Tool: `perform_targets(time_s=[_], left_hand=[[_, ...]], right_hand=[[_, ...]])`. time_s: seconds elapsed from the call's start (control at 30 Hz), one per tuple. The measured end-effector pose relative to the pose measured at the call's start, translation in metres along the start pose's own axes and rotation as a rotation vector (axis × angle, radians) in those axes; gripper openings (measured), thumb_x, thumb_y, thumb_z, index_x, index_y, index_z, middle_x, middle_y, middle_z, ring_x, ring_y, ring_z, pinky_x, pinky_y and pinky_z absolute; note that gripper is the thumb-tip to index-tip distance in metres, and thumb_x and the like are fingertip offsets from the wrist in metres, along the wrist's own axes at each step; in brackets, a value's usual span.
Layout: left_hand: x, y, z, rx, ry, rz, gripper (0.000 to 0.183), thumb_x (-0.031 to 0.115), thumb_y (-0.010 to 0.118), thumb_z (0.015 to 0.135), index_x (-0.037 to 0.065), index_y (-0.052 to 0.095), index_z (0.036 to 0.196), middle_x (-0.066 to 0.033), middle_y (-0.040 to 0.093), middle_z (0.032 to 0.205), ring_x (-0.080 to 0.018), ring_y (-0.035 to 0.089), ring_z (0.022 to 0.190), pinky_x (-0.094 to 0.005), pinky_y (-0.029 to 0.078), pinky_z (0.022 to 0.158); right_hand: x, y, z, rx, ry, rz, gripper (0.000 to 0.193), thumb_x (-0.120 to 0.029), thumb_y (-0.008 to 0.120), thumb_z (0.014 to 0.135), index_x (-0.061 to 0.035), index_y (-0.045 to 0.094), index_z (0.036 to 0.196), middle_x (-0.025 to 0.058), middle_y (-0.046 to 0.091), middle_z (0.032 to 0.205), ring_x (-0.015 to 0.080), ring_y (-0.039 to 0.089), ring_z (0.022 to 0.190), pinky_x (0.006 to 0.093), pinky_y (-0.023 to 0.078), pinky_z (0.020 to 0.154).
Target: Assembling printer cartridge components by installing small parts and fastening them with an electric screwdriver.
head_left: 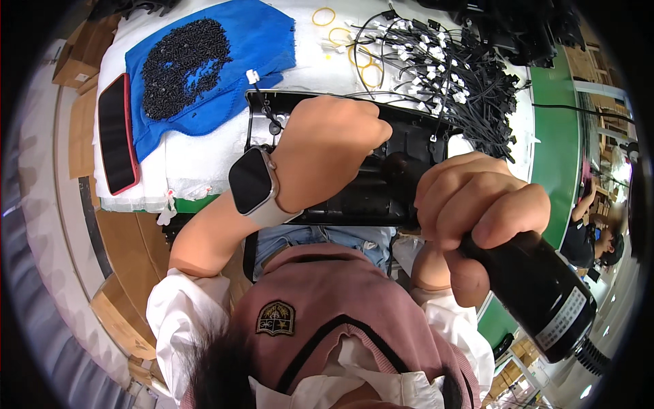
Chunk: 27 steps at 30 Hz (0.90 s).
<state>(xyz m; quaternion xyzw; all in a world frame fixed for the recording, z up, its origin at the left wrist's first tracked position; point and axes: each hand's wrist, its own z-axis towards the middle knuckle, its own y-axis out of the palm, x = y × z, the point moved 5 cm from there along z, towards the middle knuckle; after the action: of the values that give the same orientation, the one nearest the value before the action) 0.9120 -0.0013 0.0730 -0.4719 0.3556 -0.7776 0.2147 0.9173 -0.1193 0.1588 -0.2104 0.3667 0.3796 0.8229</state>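
Note:
A black moulded plastic housing [327, 213] lies at the table's near edge, its ribbed inside facing up. Over it, my left hand [330, 146] is closed with the fingers curled under, so whatever they hold is hidden. My right hand [477, 198] is wrapped around a black electric screwdriver [535, 286], whose cord end points down and right. The screwdriver's tip is hidden behind my right hand, near the housing's right end. At the housing's left end, a short black cable with a white connector [253, 76] sticks out past the far rim.
Many small black screws [184, 68] lie heaped on a blue cloth [272, 41] at far left. A red-edged phone [118, 136] sits beside it. Black cables with white connectors [436, 68] pile up at far right, near yellow rubber bands [323, 17]. Another person [582, 238] is at the right.

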Motion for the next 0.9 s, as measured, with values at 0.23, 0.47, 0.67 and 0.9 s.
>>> perform_targets(time_s=[0.23, 0.47, 0.67, 0.9], left_hand=[[0.001, -0.001, 0.0, 0.026, 0.037, -0.038, 0.014, 0.008, 0.066, 0.07, 0.006, 0.053, 0.068, -0.0078, 0.054, 0.067, -0.0314, 0.055, 0.064, -0.041, 0.039, 0.052], [0.015, -0.023, -0.006, -0.026, -0.04, 0.169, 0.007, 0.004, 0.064, 0.072, 0.004, 0.058, 0.072, -0.0089, 0.057, 0.069, -0.0284, 0.057, 0.063, -0.0367, 0.044, 0.054], [-0.023, -0.135, -0.063, 0.917, -0.424, 0.394, 0.017, 0.019, 0.068, 0.079, 0.004, 0.067, 0.086, -0.0079, 0.064, 0.081, -0.0238, 0.063, 0.072, -0.03, 0.048, 0.061], [-0.098, -0.121, -0.073, 0.335, -0.626, 0.687, 0.02, 0.021, 0.069, 0.076, 0.004, 0.067, 0.087, -0.0125, 0.061, 0.086, -0.032, 0.061, 0.077, -0.0385, 0.048, 0.066]], right_hand=[[0.003, 0.012, -0.006, 0.134, -0.014, -0.044, 0.035, -0.02, 0.074, 0.073, -0.0098, 0.043, 0.085, 0.0006, 0.05, 0.055, 0.0135, 0.047, 0.037, 0.0275, 0.041, 0.037], [-0.007, -0.005, -0.016, 0.272, -0.06, -0.011, 0.038, -0.031, 0.072, 0.077, -0.0118, 0.045, 0.095, -0.0026, 0.054, 0.063, 0.0111, 0.047, 0.042, 0.0243, 0.04, 0.046], [-0.046, -0.034, -0.04, 0.356, -0.224, 0.115, 0.041, -0.034, 0.07, 0.082, -0.0113, 0.041, 0.1, -0.0002, 0.059, 0.067, 0.0107, 0.056, 0.047, 0.024, 0.047, 0.045], [-0.051, -0.02, -0.045, 0.334, -0.232, 0.09, 0.043, -0.031, 0.077, 0.076, -0.0084, 0.045, 0.095, 0.0027, 0.058, 0.062, 0.0157, 0.055, 0.043, 0.0284, 0.045, 0.04]])
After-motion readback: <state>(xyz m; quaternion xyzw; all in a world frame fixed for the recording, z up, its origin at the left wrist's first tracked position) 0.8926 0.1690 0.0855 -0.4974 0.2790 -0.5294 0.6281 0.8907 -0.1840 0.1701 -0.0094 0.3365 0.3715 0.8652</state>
